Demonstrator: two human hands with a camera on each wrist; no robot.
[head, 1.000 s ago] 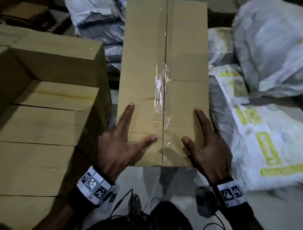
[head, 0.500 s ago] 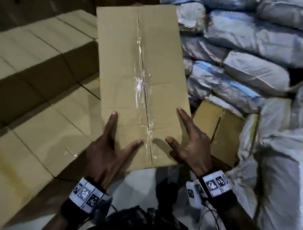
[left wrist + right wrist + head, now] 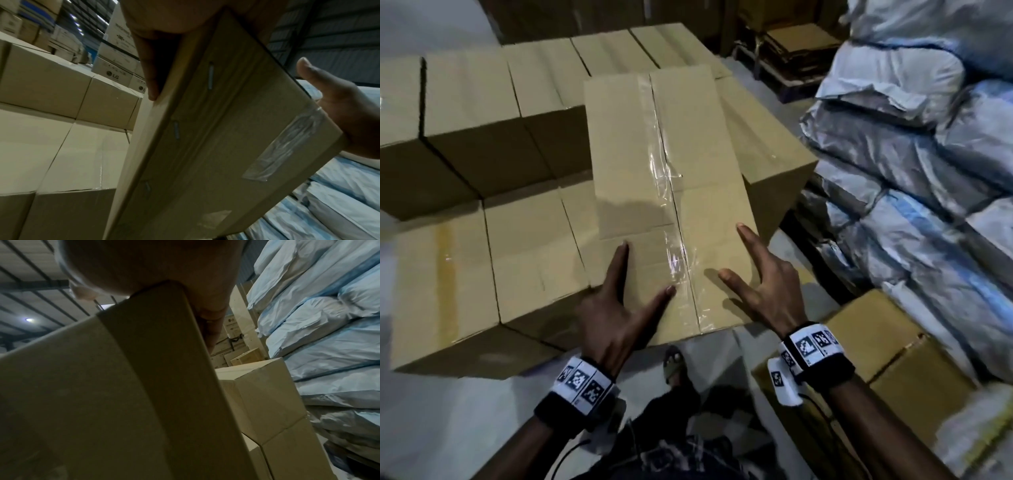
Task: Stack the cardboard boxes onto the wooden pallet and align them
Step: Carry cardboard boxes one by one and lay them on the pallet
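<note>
A: We've got the box (image 3: 671, 192) held above the stack (image 3: 493, 260), left hand (image 3: 616, 308) and right hand (image 3: 763, 291) gripping its near corners.

B: Let's lower it flat, then square its edges with the neighbours.

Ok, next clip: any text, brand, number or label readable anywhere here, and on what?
"LG": on a white carton behind the brown stack, left wrist view.
"LG", partly cut off: on the white carton beside it.
Printed lines on the tall white carton: too blurred.
Wristband markers: patterns, no words.
Carried box: no print.
</note>
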